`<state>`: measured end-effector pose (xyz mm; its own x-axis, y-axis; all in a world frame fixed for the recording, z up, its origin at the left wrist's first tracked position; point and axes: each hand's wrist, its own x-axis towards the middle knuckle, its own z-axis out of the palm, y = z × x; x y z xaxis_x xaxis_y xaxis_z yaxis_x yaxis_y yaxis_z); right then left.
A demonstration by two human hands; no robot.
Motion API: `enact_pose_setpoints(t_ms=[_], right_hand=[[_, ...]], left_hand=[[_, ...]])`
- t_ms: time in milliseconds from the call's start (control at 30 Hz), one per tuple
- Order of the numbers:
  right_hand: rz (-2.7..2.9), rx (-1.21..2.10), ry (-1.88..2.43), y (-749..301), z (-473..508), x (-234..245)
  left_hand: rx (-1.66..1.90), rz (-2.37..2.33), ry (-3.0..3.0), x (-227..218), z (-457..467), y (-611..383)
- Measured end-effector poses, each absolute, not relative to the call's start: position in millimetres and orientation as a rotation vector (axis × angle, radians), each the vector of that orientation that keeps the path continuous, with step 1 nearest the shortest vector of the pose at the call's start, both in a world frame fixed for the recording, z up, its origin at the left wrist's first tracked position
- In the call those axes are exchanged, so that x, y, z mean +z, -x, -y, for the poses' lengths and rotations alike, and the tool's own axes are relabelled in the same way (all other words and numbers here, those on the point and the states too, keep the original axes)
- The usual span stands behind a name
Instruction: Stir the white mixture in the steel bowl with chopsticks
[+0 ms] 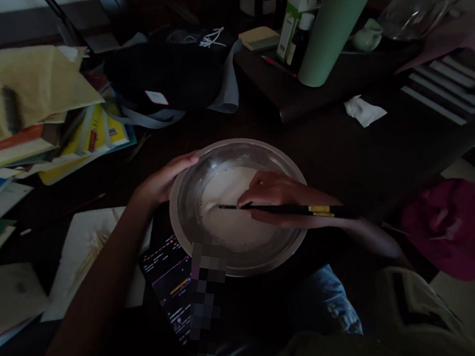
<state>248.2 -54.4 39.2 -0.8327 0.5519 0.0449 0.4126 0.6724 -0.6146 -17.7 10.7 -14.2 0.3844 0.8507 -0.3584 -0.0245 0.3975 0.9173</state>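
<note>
A wide metal bowl (pixel 175 205) stands at the table's front edge, with a pale, milky mixture (pixel 218 222) in its bottom. My left hand (pixel 167 177) steadies the bowl from the left, thumb on the rim and the other fingers mostly hidden behind its side. Over the bowl, my right hand (pixel 268 192) is closed around dark chopsticks (pixel 294 210) with gold bands near the back end. Their tips dip into the mixture left of centre, where its surface is ridged. Whether there is one stick or two is hard to tell in this dim light.
A lit phone (pixel 170 292) lies just below the bowl, beside a white sheet (pixel 76 238) with thin sticks on it. Books and papers (pixel 33 98) crowd the left. Behind are a black bag (pixel 168 69), a green cylinder (pixel 333 33) and a crumpled tissue (pixel 365 111).
</note>
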Motion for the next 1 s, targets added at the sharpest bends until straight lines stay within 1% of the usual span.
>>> enact_pose_setpoints(t_ms=[133,267,367,467,533,600,700,833,900,1000], right_hand=[[2.628,0.650,0.974,-255.2,51.0,39.1],[2.606,0.538,1.101,-284.0,48.0,59.3],[2.694,0.634,0.968,-300.4,45.4,71.4],[2.803,0.940,0.645,-293.8,44.4,70.3],[2.835,1.079,0.480,-278.9,45.9,63.2],[2.831,1.032,0.515,-263.4,48.3,54.2],[2.753,0.833,0.766,-253.3,49.9,44.7],[2.686,0.569,1.061,-272.4,45.0,49.8],[2.688,0.573,1.083,-288.1,41.8,58.6],[2.746,0.811,0.911,-300.1,39.7,69.9]], left_hand=[[0.704,-0.998,-1.018,-13.0,-10.3,17.2],[0.684,-0.980,-1.017,-12.2,-9.2,17.6],[0.694,-0.970,-1.019,-13.3,-10.2,18.6],[0.687,-0.971,-1.005,-14.8,-11.5,19.2],[0.678,-0.972,-0.995,-15.2,-11.9,19.1],[0.682,-0.979,-0.997,-15.4,-11.9,18.8],[0.700,-1.004,-1.009,-15.6,-12.0,18.6],[0.707,-1.010,-1.016,-14.7,-12.0,18.3],[0.696,-1.001,-1.018,-13.7,-11.8,18.1],[0.690,-0.990,-1.021,-13.0,-11.9,17.9]])
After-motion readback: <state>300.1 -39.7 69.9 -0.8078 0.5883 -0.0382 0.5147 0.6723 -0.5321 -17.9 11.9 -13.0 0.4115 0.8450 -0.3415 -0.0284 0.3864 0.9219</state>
